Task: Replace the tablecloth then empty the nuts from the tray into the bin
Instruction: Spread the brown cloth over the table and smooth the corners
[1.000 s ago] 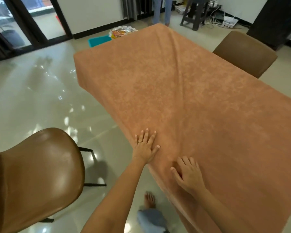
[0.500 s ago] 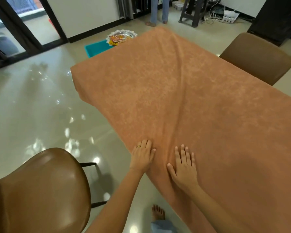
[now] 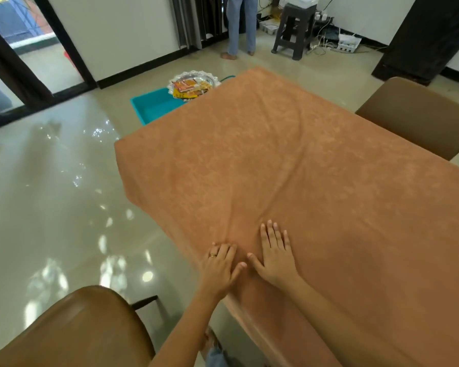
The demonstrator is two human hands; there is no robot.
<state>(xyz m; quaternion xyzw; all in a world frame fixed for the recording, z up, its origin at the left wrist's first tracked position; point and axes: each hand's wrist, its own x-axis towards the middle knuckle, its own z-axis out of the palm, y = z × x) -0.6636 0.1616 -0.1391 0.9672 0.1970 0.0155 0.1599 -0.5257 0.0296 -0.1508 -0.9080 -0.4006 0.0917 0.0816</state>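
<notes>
Since the earlier frames the two hands have drawn together at the near edge of the bench, the left hand [image 3: 221, 264] changing from flat, spread fingers to bent ones and the right hand [image 3: 276, 254] from curled fingers to a flat palm. Left hand: fingers bent at the knuckles on the tablecloth [image 3: 289, 168] just where it turns over the bench edge, a ring on one finger, thumb stretched toward the right hand; the fingertips are hidden, so whether they pinch the cloth or only press it cannot be told. Right hand: released, palm down, fingers straight and close together, lying flat on the cloth just beside the left hand, the two thumb tips near each other but apart. Creases in the cloth fan out from the left knuckles toward the far end of the bench. The orange-brown tablecloth covers the whole visible bench top and hangs over its left side. Beyond the far left corner of the bench, a teal bin [image 3: 154, 105] stands on the floor, its visible interior bare. A silver tray [image 3: 194, 75] with a scalloped rim sits at the bin's far corner, holding orange and yellow packets; loose nuts cannot be made out. Brown chairs stand at lower left [image 3: 77, 329] and at right [image 3: 419, 117].
</notes>
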